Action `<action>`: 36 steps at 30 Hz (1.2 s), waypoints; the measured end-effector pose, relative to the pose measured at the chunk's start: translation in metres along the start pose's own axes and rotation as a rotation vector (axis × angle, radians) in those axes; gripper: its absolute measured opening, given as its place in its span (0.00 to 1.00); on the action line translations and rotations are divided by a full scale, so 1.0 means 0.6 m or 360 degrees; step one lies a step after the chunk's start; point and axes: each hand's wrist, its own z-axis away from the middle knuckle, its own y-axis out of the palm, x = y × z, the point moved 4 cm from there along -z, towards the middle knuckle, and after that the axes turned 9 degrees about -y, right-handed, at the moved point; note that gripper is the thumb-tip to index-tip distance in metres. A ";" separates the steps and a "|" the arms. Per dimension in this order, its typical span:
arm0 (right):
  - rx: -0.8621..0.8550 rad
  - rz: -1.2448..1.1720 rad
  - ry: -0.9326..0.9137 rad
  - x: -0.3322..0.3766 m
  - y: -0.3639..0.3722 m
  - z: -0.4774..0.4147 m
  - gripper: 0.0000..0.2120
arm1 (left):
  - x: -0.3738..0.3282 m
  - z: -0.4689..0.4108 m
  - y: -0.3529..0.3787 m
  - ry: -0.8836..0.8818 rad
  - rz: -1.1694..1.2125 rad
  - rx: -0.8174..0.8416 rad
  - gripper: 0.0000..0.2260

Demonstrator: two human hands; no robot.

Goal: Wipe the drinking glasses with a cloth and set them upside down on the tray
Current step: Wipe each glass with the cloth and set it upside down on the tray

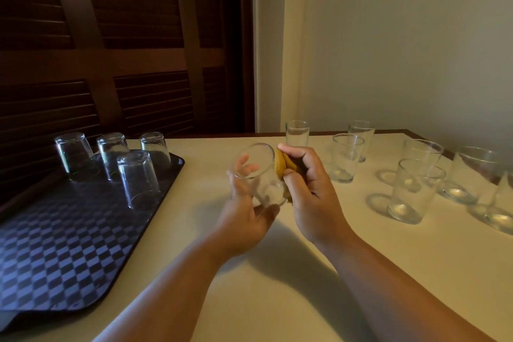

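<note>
1. Glass count: 12 in view. That's 1 in hand, 4 on the tray, 7 on the table.
2. Held glass (263,186): in the air above the table (277,300), between the tray and the loose group. It is tilted, mouth up and away from the person, base low and towards them.
3. Left hand (244,216): wrapped round the held glass from the left and underneath. The fingers show through the glass wall and the thumb sits near the base.
4. Right hand (313,191): fingers curled, pinching one folded yellow cloth (281,165). The cloth is pressed on the glass's right side, from the rim downwards.
5. Tray (69,244): 1, dark with a checker pattern, at the table's left edge. Its near corner hangs past the table edge.
6. Inverted glasses (138,179): 4, all at the far end of the tray. There are 3 in a back row and 1 in front, all standing apart from each other.
7. Upright glasses (347,158): 7, mouths up on the right half of the table, loosely spread from the far edge out to the right. The rightmost is cut off by the frame edge. All sit well apart from the tray.
8. Backdrop: a dark louvred wood panel (111,36) behind the tray and a plain pale wall (388,50) behind the upright group.
</note>
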 end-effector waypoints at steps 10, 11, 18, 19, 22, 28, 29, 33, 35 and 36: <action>0.0028 0.0015 -0.0024 0.005 0.003 0.004 0.15 | 0.001 0.000 -0.005 -0.0082 0.0017 -0.0029 0.48; 0.0006 -0.0019 -0.0022 0.006 0.004 0.003 0.16 | 0.002 0.002 -0.001 -0.0093 0.0019 0.0020 0.48; 0.0078 0.0122 0.0179 -0.020 -0.007 0.002 0.13 | -0.003 -0.002 -0.006 -0.0143 0.0146 -0.0182 0.46; 0.0068 0.0080 0.0134 -0.013 -0.002 0.002 0.13 | -0.002 -0.003 -0.005 -0.0169 0.0123 -0.0123 0.47; 0.0028 0.0019 0.0002 0.006 0.005 0.003 0.16 | -0.002 0.000 0.004 -0.0243 0.0106 0.0028 0.47; 0.0125 0.0179 0.0212 -0.022 -0.010 0.001 0.13 | 0.008 -0.006 -0.008 -0.0179 0.0012 -0.0171 0.50; 0.0116 0.0145 0.0175 -0.016 -0.007 0.001 0.14 | 0.012 -0.006 -0.006 -0.0222 0.0005 -0.0105 0.50; 0.0061 0.0086 -0.0039 0.011 -0.004 0.002 0.15 | 0.011 -0.002 0.005 -0.0229 -0.0002 -0.0001 0.49; 0.0037 0.0160 0.0069 -0.004 -0.012 -0.003 0.13 | 0.006 -0.005 0.002 -0.0151 0.0002 -0.0134 0.48; 0.0060 0.0188 0.0151 -0.012 -0.015 -0.005 0.12 | 0.005 -0.004 -0.001 -0.0141 0.0032 -0.0178 0.47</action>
